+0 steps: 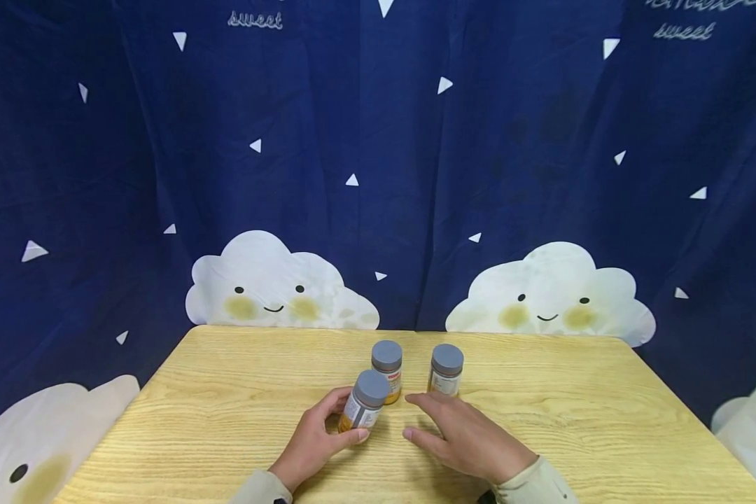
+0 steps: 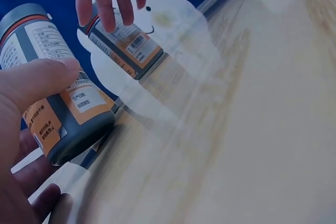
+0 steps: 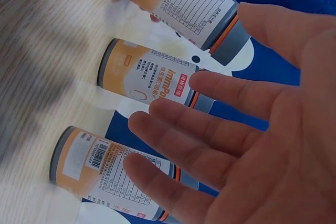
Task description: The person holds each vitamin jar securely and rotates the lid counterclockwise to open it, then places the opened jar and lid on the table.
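My left hand [image 1: 318, 435] grips a supplement bottle [image 1: 362, 406] with a grey lid and an orange and white label. In the left wrist view the thumb lies across that bottle [image 2: 52, 85], whose base is close over the table. Just behind it stands a second, matching bottle [image 1: 387, 371]. A third bottle [image 1: 446, 369] stands upright farther right, its lower part hidden by my right hand [image 1: 469, 434]. That hand holds nothing; its fingers are spread and extended in front of the bottles, as the right wrist view also shows.
The wooden table [image 1: 561, 406] has its far edge against a dark blue curtain [image 1: 315, 140] printed with white clouds and triangles. The curtain also hangs along both sides of the table.
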